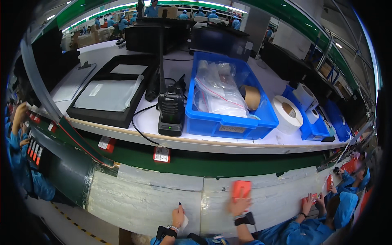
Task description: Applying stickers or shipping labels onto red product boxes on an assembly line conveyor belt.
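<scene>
At the bench's near edge, right of the middle, my right hand (240,207) grips the lower end of a small red box (241,190). Both are smeared by motion. Left of it, my left hand (177,217) is closed above the pale work surface (143,196). A small dark tip sticks up from its fingers and a bit of something white (185,222) shows beside the palm; I cannot make out what these are. Each wrist wears a black band, and the left one also a beaded bracelet.
Beyond the work surface runs a green conveyor belt (196,164) carrying labelled red boxes (161,154). A shelf above holds a walkie-talkie (170,106), a blue bin (228,127) of plastic bags, a label roll (287,114) and a black foam tray (102,115). Co-workers sit close at right and left.
</scene>
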Demonstrator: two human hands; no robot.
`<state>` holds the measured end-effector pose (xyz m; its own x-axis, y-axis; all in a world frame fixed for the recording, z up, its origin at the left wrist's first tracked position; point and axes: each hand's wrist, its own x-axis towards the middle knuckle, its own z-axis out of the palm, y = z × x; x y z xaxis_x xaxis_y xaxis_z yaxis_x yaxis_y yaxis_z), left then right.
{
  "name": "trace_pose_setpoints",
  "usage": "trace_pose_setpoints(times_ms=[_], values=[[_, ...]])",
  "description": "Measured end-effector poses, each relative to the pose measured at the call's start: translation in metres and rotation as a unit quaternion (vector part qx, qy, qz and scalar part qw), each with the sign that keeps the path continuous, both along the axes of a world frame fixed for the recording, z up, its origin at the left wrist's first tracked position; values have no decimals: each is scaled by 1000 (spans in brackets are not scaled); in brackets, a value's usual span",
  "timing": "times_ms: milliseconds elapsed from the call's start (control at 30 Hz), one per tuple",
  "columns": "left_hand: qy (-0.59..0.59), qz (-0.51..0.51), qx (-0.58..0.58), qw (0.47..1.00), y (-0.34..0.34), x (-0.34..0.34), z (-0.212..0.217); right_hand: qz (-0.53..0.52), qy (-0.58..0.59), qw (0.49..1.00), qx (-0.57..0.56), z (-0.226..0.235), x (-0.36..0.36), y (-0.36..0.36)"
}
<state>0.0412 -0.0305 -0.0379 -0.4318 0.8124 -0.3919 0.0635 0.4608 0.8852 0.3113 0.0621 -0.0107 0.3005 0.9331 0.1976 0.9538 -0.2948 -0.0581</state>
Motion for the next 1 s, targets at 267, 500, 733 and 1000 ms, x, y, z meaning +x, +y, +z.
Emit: trace_pose_setpoints(times_ms=[267, 500, 733, 1000], values=[[-13, 24, -23, 999, 5, -7, -8, 239, 126, 963, 7, 0, -95, 99], [-79, 147, 17, 986, 4, -12, 9, 328, 146, 921, -152, 28, -313, 142], [-61, 201, 105, 972, -5, -19, -36, 270, 136, 934, -191, 5, -322, 173], [-70, 202, 93, 973, -4, -23, -31, 273, 155, 949, -36, -13, -292, 182]])
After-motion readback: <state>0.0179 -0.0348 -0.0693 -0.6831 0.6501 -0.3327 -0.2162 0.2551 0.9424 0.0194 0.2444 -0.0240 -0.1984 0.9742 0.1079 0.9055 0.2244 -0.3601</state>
